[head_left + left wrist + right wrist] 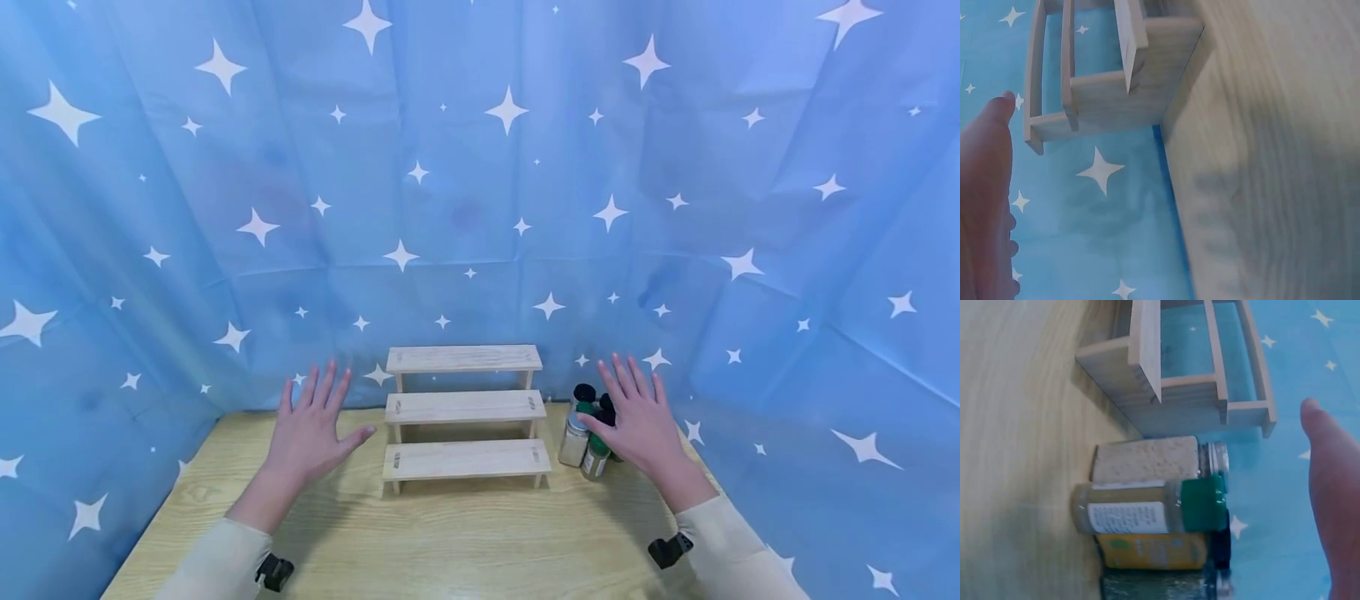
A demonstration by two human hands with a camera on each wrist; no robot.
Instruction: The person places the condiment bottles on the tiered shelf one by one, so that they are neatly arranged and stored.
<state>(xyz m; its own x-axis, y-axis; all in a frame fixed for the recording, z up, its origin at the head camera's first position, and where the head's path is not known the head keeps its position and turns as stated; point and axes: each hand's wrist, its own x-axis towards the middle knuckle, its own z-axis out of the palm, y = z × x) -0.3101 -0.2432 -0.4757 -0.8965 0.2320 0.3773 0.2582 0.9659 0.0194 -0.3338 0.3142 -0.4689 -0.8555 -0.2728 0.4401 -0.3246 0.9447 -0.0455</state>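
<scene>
A three-tier wooden shelf [467, 458] stands at the back middle of the table, its steps bare. My left hand [309, 433] is held up to its left, fingers spread and holding nothing. On the other side my right hand [637, 421] is spread too, over a group of spice jars, overlapping some of them in the head view. Among these are a jar of pale contents [1147, 459] with a silvery cap, a labelled jar with a green cap [1204, 504], a yellow-labelled one [1150, 551] and a dark-filled jar [1157, 584].
The light wood table [450, 542] runs back to a blue curtain [465, 208] with white stars, which also closes in both sides. The jars stand close together right of the shelf. A small black wrist camera [670, 550] sits on the right sleeve, another [274, 572] on the left.
</scene>
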